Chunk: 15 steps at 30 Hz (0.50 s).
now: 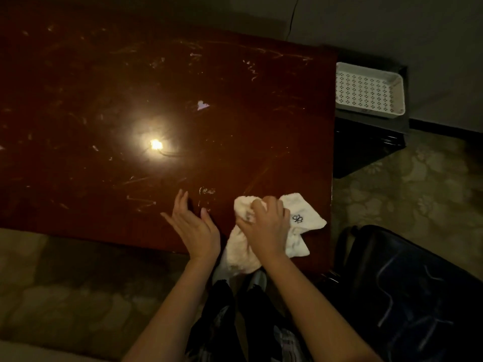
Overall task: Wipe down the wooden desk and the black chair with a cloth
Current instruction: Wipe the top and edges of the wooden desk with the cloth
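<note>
Filling most of the view: wooden desk (130,100), dark red, glossy, scratched, bare across its far and left stretches. Beyond its right edge, black chair (407,291). Near the front right corner, crumpled white cloth (300,218), overhanging the front edge, bunched in curled fingers of right hand (264,226). Just left, left hand (193,226), fingers straight, holding nothing.

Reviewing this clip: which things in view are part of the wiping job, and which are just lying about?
Part of the job:
- white cloth, gripped by the right hand
- wooden desk, scuffed and smeared
- black chair, lower right, untouched
- left hand, open beside the cloth, holding nothing

Just lying about:
- white perforated tray on the dark stand past the desk's right end
- patterned carpet
</note>
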Each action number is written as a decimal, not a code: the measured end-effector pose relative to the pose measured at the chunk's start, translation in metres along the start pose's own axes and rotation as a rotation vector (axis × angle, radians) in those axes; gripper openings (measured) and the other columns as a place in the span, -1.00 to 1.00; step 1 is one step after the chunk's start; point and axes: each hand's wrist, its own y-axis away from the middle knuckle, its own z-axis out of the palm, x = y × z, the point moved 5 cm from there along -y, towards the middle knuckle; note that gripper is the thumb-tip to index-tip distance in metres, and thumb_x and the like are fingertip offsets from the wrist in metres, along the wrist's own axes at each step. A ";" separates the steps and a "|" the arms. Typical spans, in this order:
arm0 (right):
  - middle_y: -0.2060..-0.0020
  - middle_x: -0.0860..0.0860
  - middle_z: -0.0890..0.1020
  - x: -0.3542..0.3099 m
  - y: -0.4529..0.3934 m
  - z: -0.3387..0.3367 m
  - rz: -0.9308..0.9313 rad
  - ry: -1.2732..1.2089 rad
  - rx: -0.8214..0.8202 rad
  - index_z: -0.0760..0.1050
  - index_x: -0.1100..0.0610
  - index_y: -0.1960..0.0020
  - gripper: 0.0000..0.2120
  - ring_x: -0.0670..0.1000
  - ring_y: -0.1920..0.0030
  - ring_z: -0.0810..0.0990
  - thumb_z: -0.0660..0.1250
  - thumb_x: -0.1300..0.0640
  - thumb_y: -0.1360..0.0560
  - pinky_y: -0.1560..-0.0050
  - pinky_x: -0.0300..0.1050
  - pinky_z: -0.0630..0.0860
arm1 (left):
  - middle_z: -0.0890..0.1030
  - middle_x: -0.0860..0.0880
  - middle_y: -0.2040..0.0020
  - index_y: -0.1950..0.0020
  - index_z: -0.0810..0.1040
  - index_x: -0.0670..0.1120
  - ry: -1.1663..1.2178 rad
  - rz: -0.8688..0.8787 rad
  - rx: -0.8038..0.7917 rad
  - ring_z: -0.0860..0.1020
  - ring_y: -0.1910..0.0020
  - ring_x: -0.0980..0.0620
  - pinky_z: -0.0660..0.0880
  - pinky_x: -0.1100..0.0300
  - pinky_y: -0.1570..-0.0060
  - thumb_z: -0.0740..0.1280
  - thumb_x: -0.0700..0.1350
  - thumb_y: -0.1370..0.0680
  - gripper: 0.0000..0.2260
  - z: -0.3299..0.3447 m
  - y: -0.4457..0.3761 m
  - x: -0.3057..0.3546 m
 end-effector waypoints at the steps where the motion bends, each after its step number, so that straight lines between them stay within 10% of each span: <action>1: 0.17 0.06 0.54 0.000 -0.007 0.001 -0.034 0.005 0.012 0.50 0.06 0.16 -0.66 0.09 0.16 0.51 0.40 -0.19 -0.27 0.20 -0.08 0.40 | 0.32 -0.20 -0.39 -0.38 0.18 -0.11 -0.006 0.006 0.001 0.31 -0.38 -0.14 -0.11 -0.22 -0.44 0.17 -0.22 -0.54 -0.58 0.002 0.001 0.001; 10: 0.06 0.13 0.53 -0.008 -0.118 0.008 -0.044 -0.022 -0.051 0.51 0.12 0.03 -0.64 0.18 0.02 0.49 0.51 -0.04 -0.30 0.11 0.00 0.36 | 0.36 -0.24 -0.36 -0.34 0.22 -0.13 -0.061 0.039 0.005 0.27 -0.38 -0.09 -0.10 -0.22 -0.42 0.12 -0.19 -0.55 -0.65 0.008 -0.002 0.006; 15: 0.11 0.09 0.54 -0.018 -0.035 0.005 -0.095 -0.039 -0.074 0.48 0.07 0.05 -0.61 0.09 0.10 0.49 0.53 -0.03 -0.24 0.19 -0.09 0.37 | 0.38 -0.22 -0.34 -0.32 0.24 -0.12 -0.018 0.026 0.005 0.29 -0.37 -0.07 -0.09 -0.20 -0.43 0.09 -0.20 -0.58 -0.70 0.006 -0.002 0.006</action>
